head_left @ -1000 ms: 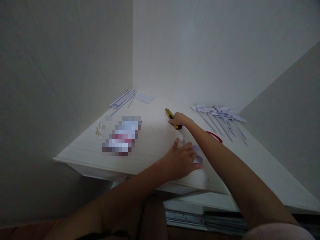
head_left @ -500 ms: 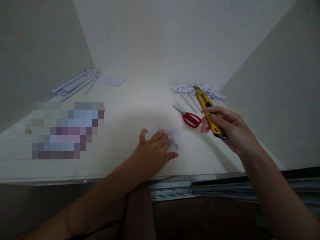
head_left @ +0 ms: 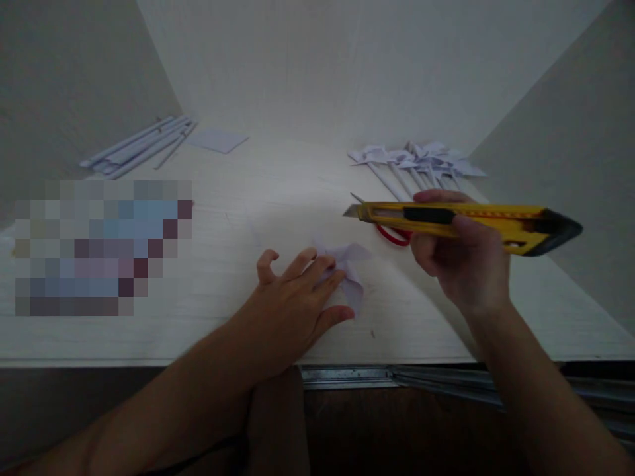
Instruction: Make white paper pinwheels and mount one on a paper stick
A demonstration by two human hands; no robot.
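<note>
Tabletop point(head_left: 208, 334) beneath cutter point(head_left: 483, 211), long axis crosswise, blade point(head_left: 352, 211) leftward, clasped in right hand point(head_left: 469, 264); left hand point(head_left: 297, 297) splayed on paper point(head_left: 354, 284)

The hands point(head_left: 297, 291) are bare; so are the slim forearms point(head_left: 188, 377).

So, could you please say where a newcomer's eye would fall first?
Probably the yellow utility knife, blade out, held in the right hand at centre right. Next, perhaps, the left hand on folded white paper near the front edge of the table, and pinwheel-like papers on sticks at the back right.
</note>
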